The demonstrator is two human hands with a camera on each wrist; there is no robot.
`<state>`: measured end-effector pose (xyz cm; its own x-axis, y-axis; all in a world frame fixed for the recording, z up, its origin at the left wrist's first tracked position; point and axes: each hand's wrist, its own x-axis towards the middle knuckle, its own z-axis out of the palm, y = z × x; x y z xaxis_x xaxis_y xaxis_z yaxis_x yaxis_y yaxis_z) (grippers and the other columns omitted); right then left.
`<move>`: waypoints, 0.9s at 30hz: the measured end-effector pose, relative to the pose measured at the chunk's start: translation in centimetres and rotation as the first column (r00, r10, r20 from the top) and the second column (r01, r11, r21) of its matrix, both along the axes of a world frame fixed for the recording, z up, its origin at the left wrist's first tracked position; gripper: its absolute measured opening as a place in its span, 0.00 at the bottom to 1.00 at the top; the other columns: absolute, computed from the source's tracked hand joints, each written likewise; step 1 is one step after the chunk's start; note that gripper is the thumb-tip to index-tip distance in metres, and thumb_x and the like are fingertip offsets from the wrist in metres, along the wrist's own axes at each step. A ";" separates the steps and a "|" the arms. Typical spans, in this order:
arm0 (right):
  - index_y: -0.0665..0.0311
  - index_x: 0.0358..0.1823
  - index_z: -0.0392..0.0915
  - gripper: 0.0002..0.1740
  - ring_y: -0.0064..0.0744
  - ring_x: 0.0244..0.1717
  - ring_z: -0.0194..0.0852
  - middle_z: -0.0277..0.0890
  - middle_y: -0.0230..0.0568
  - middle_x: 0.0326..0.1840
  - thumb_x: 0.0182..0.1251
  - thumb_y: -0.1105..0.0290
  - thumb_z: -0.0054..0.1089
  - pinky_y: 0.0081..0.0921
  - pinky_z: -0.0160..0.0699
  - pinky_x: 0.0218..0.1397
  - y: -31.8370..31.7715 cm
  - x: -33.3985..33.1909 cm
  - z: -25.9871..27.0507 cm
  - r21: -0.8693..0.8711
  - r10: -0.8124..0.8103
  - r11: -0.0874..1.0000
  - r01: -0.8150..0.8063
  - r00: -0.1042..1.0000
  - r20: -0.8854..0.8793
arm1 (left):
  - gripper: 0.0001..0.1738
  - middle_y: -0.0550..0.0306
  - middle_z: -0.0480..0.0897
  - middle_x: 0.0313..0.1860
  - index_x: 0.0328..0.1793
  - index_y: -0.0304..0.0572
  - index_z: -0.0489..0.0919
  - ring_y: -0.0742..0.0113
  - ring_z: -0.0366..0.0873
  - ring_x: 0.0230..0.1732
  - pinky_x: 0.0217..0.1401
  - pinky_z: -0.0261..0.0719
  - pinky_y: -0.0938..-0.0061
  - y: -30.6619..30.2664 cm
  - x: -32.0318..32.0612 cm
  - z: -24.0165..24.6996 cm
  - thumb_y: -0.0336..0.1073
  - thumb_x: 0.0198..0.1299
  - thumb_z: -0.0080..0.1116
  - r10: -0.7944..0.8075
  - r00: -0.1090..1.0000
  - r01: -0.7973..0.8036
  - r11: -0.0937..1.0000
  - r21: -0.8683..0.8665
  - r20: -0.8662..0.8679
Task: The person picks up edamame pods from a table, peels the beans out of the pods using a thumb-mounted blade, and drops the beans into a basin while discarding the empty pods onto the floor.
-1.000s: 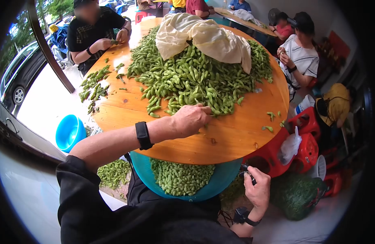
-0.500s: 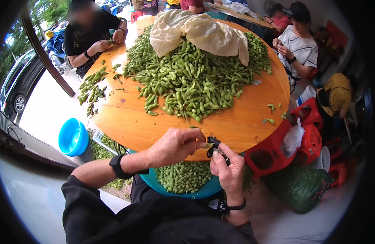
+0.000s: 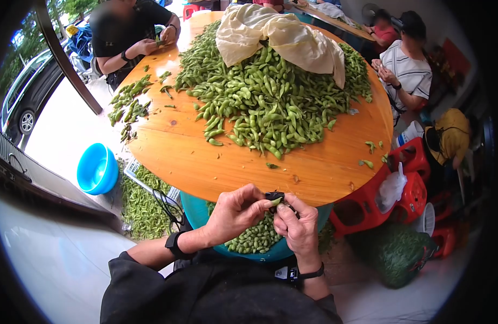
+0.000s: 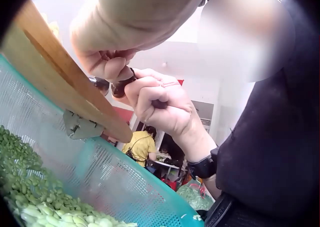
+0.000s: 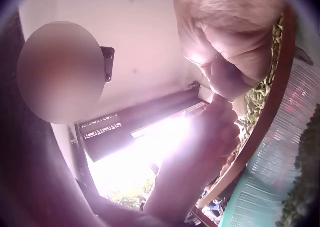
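In the head view my left hand (image 3: 234, 214) pinches a green pod (image 3: 276, 202) between thumb and fingers. My right hand (image 3: 299, 225) meets it there, fingers curled round a small black tool (image 3: 274, 195) at the pod. Both hands are over the teal basket (image 3: 192, 211), which holds shelled beans (image 3: 254, 235). In the left wrist view the right hand (image 4: 162, 104) curls round the dark tool (image 4: 120, 88), touching the left fingertips. A large heap of pods (image 3: 270, 102) lies on the round wooden table (image 3: 216, 175), partly under a cream cloth (image 3: 281, 40).
A blue basin (image 3: 97, 168) stands on the floor at left, near pods (image 3: 146, 208) on the ground. Red stools (image 3: 411, 197) and a green net bag (image 3: 392, 256) are at right. Two people sit across the table, one at each side; others are farther back.
My left hand went from the heap's front edge back to the right hand with a pod. The right hand rose from beside the basket, and both have since shifted slightly lower, over the basket.
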<state>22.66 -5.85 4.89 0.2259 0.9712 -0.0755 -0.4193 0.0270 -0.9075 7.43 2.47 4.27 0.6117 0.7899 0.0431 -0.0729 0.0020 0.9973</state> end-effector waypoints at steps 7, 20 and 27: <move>0.77 0.58 0.74 0.14 0.14 0.23 0.61 0.66 0.28 0.32 0.75 0.78 0.52 0.16 0.60 0.23 -0.6 0.8 0.1 0.034 0.070 0.997 -0.072 0.996 0.063 | 0.09 0.59 0.80 0.22 0.38 0.34 0.77 0.79 0.77 0.24 0.25 0.74 0.79 -1.1 0.9 -0.4 0.31 0.65 0.66 0.209 0.978 -0.196 0.910 0.366 0.003; 0.74 0.53 0.77 0.11 0.15 0.21 0.61 0.68 0.30 0.31 0.74 0.80 0.52 0.17 0.59 0.21 -1.2 1.7 -0.4 0.145 0.150 0.981 -0.126 0.974 -0.168 | 0.11 0.58 0.80 0.25 0.39 0.42 0.75 0.71 0.75 0.18 0.16 0.66 0.80 -0.6 -0.3 -0.3 0.38 0.75 0.52 -0.092 0.827 0.504 0.558 -0.660 0.554; 0.77 0.45 0.77 0.08 0.22 0.23 0.73 0.73 0.37 0.31 0.69 0.79 0.57 0.21 0.71 0.25 -1.0 0.5 0.8 0.074 -0.040 0.997 0.004 0.870 0.491 | 0.10 0.60 0.79 0.22 0.40 0.38 0.75 0.79 0.75 0.23 0.22 0.70 0.80 -1.2 -0.4 -0.1 0.32 0.64 0.67 -0.102 0.995 0.101 0.990 0.096 0.004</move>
<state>23.19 -6.86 5.67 0.2376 0.9642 0.1174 0.0824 0.1004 -0.9915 7.07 1.27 4.13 0.6877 0.7158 0.1216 -0.0863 -0.0857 0.9926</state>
